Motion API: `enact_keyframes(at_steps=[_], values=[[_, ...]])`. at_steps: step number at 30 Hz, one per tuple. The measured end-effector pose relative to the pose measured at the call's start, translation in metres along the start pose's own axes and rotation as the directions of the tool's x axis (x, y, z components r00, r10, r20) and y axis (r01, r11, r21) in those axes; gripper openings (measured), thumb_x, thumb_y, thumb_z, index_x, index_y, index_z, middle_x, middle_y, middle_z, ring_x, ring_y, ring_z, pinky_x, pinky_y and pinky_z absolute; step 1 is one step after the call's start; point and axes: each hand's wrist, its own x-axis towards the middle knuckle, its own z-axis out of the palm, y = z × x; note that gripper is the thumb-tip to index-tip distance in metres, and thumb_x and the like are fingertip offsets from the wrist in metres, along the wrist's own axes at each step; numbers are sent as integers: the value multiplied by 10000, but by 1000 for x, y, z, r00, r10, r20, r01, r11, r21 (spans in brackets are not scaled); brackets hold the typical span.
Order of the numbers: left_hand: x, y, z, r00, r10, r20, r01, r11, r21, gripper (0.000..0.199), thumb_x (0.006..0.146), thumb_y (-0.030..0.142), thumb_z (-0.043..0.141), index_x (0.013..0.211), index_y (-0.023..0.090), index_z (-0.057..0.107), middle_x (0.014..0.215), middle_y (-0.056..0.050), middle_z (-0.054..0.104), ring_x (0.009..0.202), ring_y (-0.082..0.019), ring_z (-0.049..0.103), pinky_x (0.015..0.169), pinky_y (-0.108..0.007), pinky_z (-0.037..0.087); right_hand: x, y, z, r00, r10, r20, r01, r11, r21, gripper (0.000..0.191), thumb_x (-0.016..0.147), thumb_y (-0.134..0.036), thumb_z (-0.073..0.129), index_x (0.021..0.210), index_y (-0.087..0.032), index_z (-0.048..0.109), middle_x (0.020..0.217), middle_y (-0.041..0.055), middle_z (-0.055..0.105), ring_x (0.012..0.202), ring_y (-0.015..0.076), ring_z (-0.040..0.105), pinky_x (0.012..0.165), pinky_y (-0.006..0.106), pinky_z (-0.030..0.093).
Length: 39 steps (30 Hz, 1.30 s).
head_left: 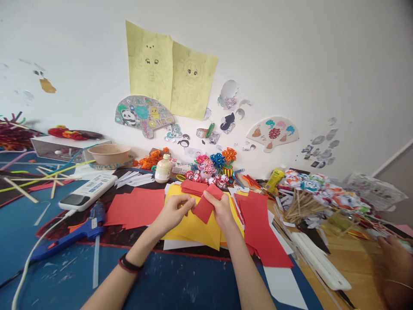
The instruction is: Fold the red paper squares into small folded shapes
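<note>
A small red paper piece is held up over yellow paper sheets in the middle of the table. My right hand pinches its upper right part between thumb and fingers. At its left edge is my left hand, thumb and fingertips pressed together; whether they grip the paper cannot be made out. Red sheets lie to the left of my hands, and more red sheets lie to the right.
A blue glue gun and white power strip lie left. Behind stand a glue bottle and pipe-cleaner flowers. On the right are a white strip, wooden sticks and another person's blurred hand.
</note>
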Motion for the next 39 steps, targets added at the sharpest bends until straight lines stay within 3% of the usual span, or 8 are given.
enact_keyframes(at_steps=[7, 12, 16, 23, 28, 30, 34, 39], values=[[-2, 5, 13, 992, -121, -24, 110, 957, -268, 310, 831, 412, 489, 634, 173, 469, 556, 51, 392, 527, -86, 361, 501, -209, 281, -5, 6, 6, 999, 8, 35, -6, 999, -43, 318, 611, -363, 792, 810, -139, 684, 753, 57, 700, 631, 203, 624, 592, 307, 497], [-2, 0, 19, 982, -59, -178, 30, 986, -164, 268, 817, 329, 485, 609, 176, 412, 597, 50, 356, 580, -90, 323, 527, -211, 263, -7, 6, 16, 1000, -20, 11, 20, 1000, -21, 290, 615, -337, 794, 788, -128, 692, 732, 48, 696, 637, 194, 621, 616, 303, 496], [0, -8, 21, 968, -65, -241, 40, 994, -106, 241, 807, 285, 442, 599, 183, 378, 595, 48, 363, 586, -96, 336, 531, -211, 275, -10, 5, 23, 999, -46, 20, 47, 999, -8, 245, 631, -312, 785, 767, -127, 700, 743, 45, 693, 645, 183, 613, 644, 303, 489], [1, -13, 26, 977, -52, -205, 54, 999, 6, 193, 753, 227, 427, 575, 185, 365, 570, 51, 339, 564, -93, 333, 526, -216, 262, -1, 15, 15, 973, -119, -197, 111, 992, -54, 298, 616, -383, 780, 686, -137, 626, 630, 14, 626, 544, 146, 535, 519, 269, 432], [-2, -10, 31, 985, -29, -172, 57, 985, 161, 166, 703, 187, 425, 549, 185, 362, 523, 60, 308, 519, -85, 310, 506, -223, 226, 13, 18, -9, 896, -158, -415, 158, 987, -35, 313, 611, -387, 782, 716, -163, 590, 688, 19, 640, 586, 160, 566, 520, 270, 449], [-3, -9, 30, 983, -15, -185, 54, 977, 208, 167, 712, 196, 427, 551, 184, 386, 515, 57, 329, 516, -88, 329, 508, -224, 233, 15, 15, -16, 902, -171, -397, 178, 984, -17, 301, 611, -370, 785, 712, -166, 589, 694, 15, 641, 585, 157, 571, 531, 272, 457], [0, -8, 21, 963, -62, -263, 109, 980, 168, 261, 817, 312, 391, 600, 185, 461, 558, 31, 463, 558, -116, 436, 536, -228, 296, 10, 13, -9, 964, -130, -234, 129, 991, -18, 281, 604, -357, 792, 694, -151, 623, 654, 15, 642, 555, 159, 570, 542, 283, 461], [3, -14, 22, 984, -97, -150, 104, 994, 38, 334, 847, 391, 366, 580, 193, 398, 527, 44, 399, 528, -114, 414, 518, -227, 302, 1, 16, 7, 990, -87, -109, 83, 996, -34, 277, 586, -347, 801, 692, -136, 656, 635, 20, 654, 549, 164, 570, 575, 294, 465]])
